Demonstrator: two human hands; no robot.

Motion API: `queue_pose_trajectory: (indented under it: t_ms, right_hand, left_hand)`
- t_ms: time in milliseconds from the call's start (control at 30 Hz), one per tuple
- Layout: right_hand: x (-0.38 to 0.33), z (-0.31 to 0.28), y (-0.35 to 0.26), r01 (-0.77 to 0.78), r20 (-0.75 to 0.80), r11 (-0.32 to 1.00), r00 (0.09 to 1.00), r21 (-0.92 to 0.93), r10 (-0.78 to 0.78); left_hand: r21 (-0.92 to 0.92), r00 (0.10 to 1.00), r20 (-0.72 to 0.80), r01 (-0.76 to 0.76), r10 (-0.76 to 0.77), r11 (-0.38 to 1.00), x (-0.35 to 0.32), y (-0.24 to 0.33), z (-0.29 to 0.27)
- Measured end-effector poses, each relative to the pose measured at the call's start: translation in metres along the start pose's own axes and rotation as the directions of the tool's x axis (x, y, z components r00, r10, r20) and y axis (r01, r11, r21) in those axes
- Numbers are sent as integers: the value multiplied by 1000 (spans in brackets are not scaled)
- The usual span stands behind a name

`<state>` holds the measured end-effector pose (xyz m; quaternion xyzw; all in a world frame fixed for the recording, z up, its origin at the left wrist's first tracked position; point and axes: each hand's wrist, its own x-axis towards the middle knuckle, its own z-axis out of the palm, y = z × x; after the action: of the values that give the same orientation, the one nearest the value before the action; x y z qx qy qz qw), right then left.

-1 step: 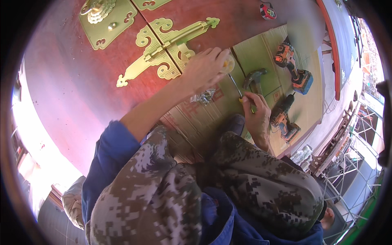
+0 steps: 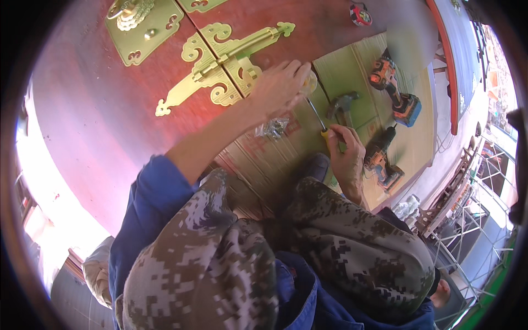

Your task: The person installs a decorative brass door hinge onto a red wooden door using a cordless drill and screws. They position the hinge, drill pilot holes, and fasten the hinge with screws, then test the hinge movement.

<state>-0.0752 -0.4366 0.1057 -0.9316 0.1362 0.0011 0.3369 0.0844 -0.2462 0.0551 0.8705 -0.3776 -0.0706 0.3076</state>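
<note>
Screwdriver (image 2: pixel 325 133) — my right hand (image 2: pixel 346 152) pinches it; my left hand (image 2: pixel 278 88) curls by a yellowish piece (image 2: pixel 312 82) — whether gripping, I can't tell.

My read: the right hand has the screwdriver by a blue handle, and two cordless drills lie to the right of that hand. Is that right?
One slip: the handle is yellow, not blue, as the head view shows. The right hand does hold the screwdriver, and the upper drill and lower drill lie to its right.
</note>
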Motion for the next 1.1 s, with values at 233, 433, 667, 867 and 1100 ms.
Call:
queue_pose_trajectory:
  t_ms: [233, 433, 667, 867, 1100]
  right_hand:
    - [-24, -7, 24, -24, -16, 999, 1000, -40, 23]
    - [-34, -7, 50, 53, -57, 971, 996, -232, -68]
    - [-33, 17, 25, -24, 121, 993, 993, 120, 9]
    - [-6, 68, 0, -47, 245, 968, 969, 246, -15]
    - [0, 82, -3, -115, 277, 961, 960, 251, 43]
  left_hand:
    - [64, 995, -70, -69, 74, 996, 17, -19, 23]
    - [-358, 891, 32, 434, -453, 827, -85, 10, -26]
    - [-536, 701, 290, 683, -651, 496, -111, 41, 0]
    - [-589, 745, 230, 619, -627, 519, -121, 19, 18]
    - [-643, 784, 72, 509, -616, 573, -122, 24, 15]
